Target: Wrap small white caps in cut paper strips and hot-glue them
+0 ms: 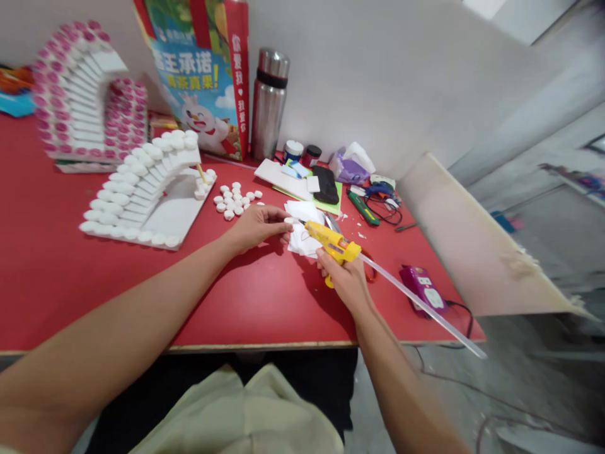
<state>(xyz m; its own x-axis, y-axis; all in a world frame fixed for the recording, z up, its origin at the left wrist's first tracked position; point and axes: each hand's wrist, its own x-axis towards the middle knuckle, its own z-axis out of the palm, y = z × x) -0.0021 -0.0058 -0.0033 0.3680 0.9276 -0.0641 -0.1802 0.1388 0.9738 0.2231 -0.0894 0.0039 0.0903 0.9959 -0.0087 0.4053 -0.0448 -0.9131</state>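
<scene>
My right hand (344, 272) grips a yellow hot glue gun (326, 238), with a long clear glue stick (420, 302) sticking out of its back. Between the fingertips of my left hand (259, 226) is a small white disc (289, 221), right at the gun's nozzle. White paper pieces (300, 243) lie beneath the nozzle. Left of them sits a cluster of similar white discs (231, 202). Farther left stands a white model staircase (142, 189) edged with such discs. Whether nozzle and disc touch, I cannot tell.
A pink-and-white model staircase (80, 101), a printed bag (198, 75) and a steel flask (270, 104) stand at the back. Toward the right lie a black pouch (326, 186), a green tool (363, 208) and a purple power box (423, 290). A board (491, 252) rises along the table's right edge.
</scene>
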